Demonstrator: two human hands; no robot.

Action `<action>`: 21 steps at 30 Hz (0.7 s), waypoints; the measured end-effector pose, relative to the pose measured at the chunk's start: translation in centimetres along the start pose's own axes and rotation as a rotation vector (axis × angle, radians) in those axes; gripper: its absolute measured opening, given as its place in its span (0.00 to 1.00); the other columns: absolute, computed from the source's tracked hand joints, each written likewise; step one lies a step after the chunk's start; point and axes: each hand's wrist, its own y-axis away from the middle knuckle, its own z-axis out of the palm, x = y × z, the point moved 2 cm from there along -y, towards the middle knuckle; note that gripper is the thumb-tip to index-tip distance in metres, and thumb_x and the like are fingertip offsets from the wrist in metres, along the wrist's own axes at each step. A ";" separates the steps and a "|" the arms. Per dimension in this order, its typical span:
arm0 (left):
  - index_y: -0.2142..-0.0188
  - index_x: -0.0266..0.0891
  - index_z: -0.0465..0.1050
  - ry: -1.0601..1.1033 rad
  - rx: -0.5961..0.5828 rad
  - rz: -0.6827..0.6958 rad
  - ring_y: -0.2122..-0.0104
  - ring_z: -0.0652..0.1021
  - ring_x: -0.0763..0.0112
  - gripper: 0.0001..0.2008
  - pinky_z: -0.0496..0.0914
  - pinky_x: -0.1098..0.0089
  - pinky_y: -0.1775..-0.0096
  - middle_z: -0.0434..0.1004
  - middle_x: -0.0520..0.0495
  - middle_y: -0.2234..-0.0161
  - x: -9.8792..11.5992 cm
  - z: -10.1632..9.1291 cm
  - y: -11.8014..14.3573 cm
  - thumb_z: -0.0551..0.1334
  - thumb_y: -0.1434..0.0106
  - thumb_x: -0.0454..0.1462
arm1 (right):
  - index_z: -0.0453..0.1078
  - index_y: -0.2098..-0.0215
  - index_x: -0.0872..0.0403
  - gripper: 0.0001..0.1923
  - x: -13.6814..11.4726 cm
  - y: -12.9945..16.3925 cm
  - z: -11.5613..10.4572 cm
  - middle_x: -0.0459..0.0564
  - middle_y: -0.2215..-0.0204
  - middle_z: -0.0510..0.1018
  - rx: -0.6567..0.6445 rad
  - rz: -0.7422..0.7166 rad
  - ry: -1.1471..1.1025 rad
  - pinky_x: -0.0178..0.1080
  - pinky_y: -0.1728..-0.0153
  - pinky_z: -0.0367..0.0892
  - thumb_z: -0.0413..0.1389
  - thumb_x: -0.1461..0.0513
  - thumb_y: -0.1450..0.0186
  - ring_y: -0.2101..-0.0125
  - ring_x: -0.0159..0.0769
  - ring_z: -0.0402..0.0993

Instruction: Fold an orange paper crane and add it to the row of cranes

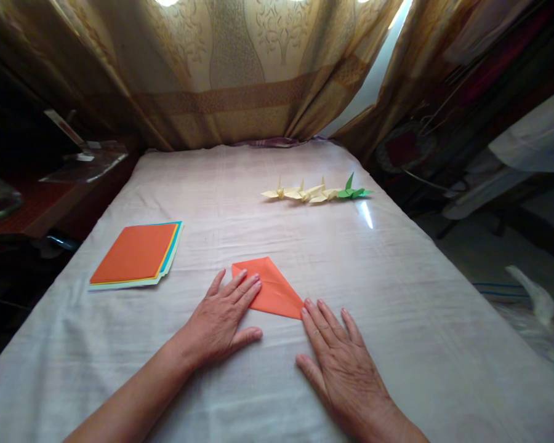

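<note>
A folded sheet of orange origami paper, kite-like in outline with faint creases, lies flat on the white cloth. My left hand rests palm down with its fingers stretched over the paper's left part, hiding some of that edge. Beside the pointed right corner, my right hand lies flat with fingers spread, its fingertips at the tip of the paper. Neither hand grips anything.
To the left lies a stack of coloured paper squares, orange on top. Cream paper cranes and a green paper crane stand in a row at the back right. Patterned curtains hang behind the cloth-covered surface.
</note>
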 end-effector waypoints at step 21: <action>0.31 0.40 0.47 0.035 0.036 0.096 0.36 0.62 0.58 0.38 0.37 0.54 0.35 0.58 0.41 0.34 3.3 0.7 2.1 0.47 0.32 0.59 | 0.61 0.37 0.57 0.27 0.1 0.3 0.4 0.57 0.37 0.64 0.002 0.037 -0.078 0.53 0.37 0.40 0.50 0.55 0.32 0.37 0.48 0.58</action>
